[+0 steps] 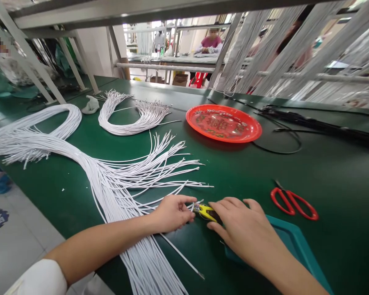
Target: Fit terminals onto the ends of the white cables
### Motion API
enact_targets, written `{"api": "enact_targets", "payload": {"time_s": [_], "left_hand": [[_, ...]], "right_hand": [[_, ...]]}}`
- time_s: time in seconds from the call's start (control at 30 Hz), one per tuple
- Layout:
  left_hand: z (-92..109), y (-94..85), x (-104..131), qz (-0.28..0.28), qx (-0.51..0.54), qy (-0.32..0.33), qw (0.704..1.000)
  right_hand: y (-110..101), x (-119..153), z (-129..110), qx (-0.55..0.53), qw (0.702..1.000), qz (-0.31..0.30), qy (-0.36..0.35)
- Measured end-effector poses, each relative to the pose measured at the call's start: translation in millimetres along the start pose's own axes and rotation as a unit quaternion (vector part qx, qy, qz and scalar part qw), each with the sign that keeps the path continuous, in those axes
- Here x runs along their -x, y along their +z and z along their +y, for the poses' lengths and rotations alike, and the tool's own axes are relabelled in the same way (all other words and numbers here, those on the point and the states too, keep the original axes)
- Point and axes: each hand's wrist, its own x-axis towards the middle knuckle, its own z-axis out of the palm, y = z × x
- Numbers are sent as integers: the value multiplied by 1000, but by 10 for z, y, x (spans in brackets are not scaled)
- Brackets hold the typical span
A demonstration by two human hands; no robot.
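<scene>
My left hand (pixel 174 213) pinches the end of a white cable from the large bundle of white cables (pixel 110 186) beneath my forearm. Just to its right, my right hand (pixel 238 223) grips a small yellow snipper (pixel 206 212), whose jaws meet the cable end at my left fingertips. The fine detail at the cable tip is too small to make out. A teal tray (pixel 295 235) lies partly hidden under my right hand and wrist. Scissors with red handles (pixel 292 203) rest on the green table (pixel 233 172) beyond the tray.
A red round tray (pixel 224 123) sits toward the back, with black cables (pixel 326 125) to its right. A curved bundle of white cables (pixel 123 127) and a looped one (pixel 61 116) lie at the back left. Metal frame bars cross overhead. A person (pixel 210 43) sits at a far table.
</scene>
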Motion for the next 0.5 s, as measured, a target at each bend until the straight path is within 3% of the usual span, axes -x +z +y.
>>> {"api": "enact_targets", "payload": {"time_s": [0.23,0.5], "left_hand": [[27,0,34,19,20,6,1000],[102,-37,71,70,58,27,996]], "right_hand": [[113,44,43,-10,1000,27,-5],[128,54,89,-88,995,24,34]]}}
